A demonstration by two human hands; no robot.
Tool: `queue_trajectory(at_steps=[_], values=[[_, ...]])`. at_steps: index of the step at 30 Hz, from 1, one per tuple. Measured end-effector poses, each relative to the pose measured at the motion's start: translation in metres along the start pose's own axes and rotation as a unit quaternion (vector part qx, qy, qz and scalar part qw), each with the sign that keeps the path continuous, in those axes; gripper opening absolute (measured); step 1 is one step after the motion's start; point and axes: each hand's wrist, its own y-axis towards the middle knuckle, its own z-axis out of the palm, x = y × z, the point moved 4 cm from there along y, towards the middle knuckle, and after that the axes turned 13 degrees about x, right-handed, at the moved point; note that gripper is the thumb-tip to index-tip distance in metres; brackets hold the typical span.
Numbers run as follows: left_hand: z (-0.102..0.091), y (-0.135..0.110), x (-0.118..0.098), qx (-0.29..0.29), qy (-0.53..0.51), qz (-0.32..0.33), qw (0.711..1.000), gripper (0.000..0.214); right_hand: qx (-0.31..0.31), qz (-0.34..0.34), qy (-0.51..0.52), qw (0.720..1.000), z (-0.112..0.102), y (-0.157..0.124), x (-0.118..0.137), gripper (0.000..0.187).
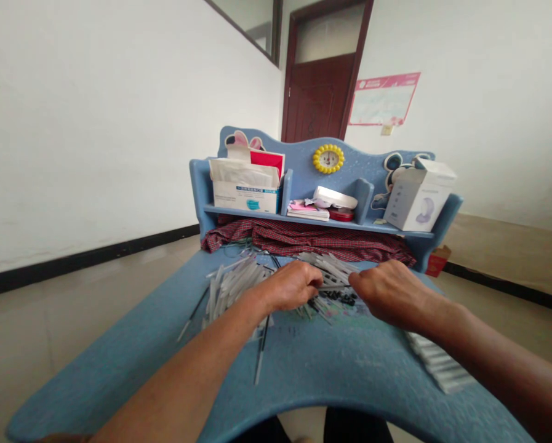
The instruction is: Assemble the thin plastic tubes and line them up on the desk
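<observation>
Free near tabletop (340, 369), tube heap (232, 286) beyond

Left hand (296, 286): I hold one end of a slim rod (335, 287)
Right hand (389, 292): I pinch its other end
Black caps (347, 299): loose on my blue table (340, 369), between my hands
Translucent tubes (232, 286): heaped beside my left hand
Plaid cloth (303, 237): bunched beneath the shelf (364, 200)
Shelf: face-mask box (243, 200), white carton (407, 197)
Back panel (298, 157): yellow flower-shaped clock (328, 159)

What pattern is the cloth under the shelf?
Dark red checks; the cloth shows best in the head view.
</observation>
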Motion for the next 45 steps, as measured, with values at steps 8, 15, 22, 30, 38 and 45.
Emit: queue_trajectory(at_steps=[8, 15, 22, 30, 38, 45], values=[[-0.005, 0.002, 0.009, -0.074, -0.229, -0.037, 0.97, 0.011, -0.013, 0.125, 0.125, 0.984, 0.011, 0.001, -0.01, 0.026], [-0.005, 0.002, 0.008, -0.089, -0.271, -0.03, 0.958, 0.01, 0.096, 0.155, 0.222, 0.958, 0.089, 0.033, -0.013, 0.027], [-0.006, 0.002, 0.003, -0.084, -0.203, -0.031, 0.975, 0.009, 0.068, 0.144, 0.211, 0.965, 0.091, 0.038, -0.001, 0.027], [-0.003, 0.004, 0.004, -0.076, -0.167, -0.03, 0.983, 0.009, -0.048, 0.072, 0.3, 0.95, 0.069, 0.031, 0.01, 0.017], [-0.001, 0.004, 0.004, -0.053, -0.157, -0.029, 0.986, 0.012, -0.165, 0.04, 0.624, 0.763, 0.059, 0.017, -0.014, 0.018], [0.003, 0.006, 0.004, -0.038, -0.153, -0.013, 0.987, 0.014, -0.224, 0.017, 0.694, 0.684, 0.047, 0.004, -0.02, 0.031]])
